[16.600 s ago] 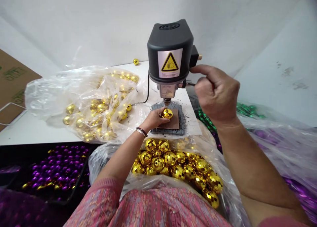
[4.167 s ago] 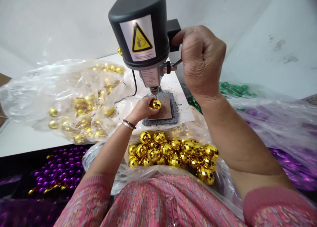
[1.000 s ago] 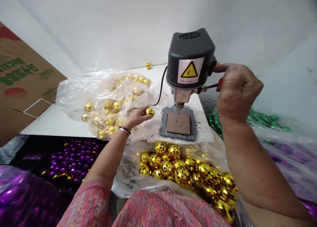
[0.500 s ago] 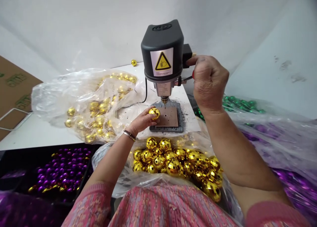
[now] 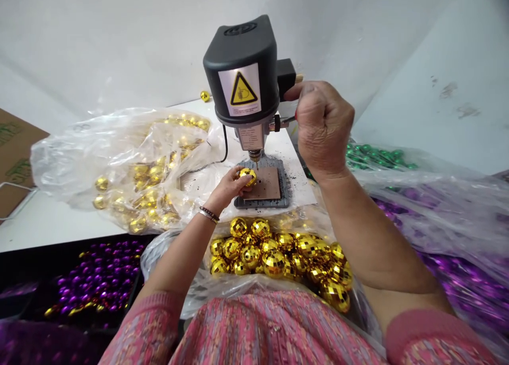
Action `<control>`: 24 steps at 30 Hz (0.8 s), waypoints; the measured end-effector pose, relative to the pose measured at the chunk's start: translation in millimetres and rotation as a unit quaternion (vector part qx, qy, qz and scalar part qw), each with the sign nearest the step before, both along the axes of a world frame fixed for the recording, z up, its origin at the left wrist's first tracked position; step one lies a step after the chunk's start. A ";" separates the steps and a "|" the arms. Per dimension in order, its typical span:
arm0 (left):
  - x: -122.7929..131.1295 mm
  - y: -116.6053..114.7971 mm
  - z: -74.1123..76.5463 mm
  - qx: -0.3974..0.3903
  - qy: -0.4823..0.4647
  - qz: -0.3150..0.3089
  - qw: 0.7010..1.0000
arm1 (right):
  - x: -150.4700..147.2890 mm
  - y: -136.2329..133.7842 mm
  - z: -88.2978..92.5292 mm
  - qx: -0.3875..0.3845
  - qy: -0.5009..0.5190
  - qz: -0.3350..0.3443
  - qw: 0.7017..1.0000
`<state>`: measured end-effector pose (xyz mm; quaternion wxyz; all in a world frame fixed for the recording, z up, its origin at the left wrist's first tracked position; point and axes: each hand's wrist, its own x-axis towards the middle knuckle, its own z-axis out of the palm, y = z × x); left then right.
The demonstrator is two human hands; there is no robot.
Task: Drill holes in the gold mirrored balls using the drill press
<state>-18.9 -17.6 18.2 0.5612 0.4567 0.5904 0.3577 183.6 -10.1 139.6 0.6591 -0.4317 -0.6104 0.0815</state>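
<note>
My left hand (image 5: 228,189) is closed round a gold mirror-ball ornament (image 5: 248,177), held over the left part of a brown plate (image 5: 267,183) on the drill press base (image 5: 283,195). Just above and right of the ball is the thin drill bit (image 5: 256,165). The black drill press (image 5: 240,70) carries a yellow warning label. Up at its right side, my right hand (image 5: 326,126) is closed on the feed lever (image 5: 287,120), whose red end is mostly covered by the fingers.
An open plastic bag of gold balls (image 5: 274,259) lies in front of me. Another clear bag with gold balls (image 5: 147,174) is on the white table's left. Purple balls (image 5: 99,275) fill a black crate; green balls (image 5: 377,155) and bagged purple ones (image 5: 465,285) are at right.
The view has shifted, so the machine appears further left. My left hand has brought the gold ball right, closer to the drill bit. My right hand stays on the lever.
</note>
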 end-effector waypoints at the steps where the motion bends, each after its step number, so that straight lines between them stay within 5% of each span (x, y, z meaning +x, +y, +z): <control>1: 2.8 1.6 -0.8 0.007 0.016 0.003 1.000 | -0.2 -0.6 0.1 -0.002 -0.002 -0.001 1.000; 11: 17.1 9.1 -9.3 0.063 0.119 -0.010 0.991 | 0.0 -5.5 2.6 -0.030 -0.012 0.004 0.999; 17: 20.9 6.7 -9.9 0.153 0.250 -0.049 0.955 | 0.5 -6.0 1.8 -0.020 -0.013 0.004 1.000; 24: 24.3 4.9 -15.3 0.133 0.225 -0.071 0.963 | 2.6 -10.9 -5.0 0.000 -0.026 0.009 1.000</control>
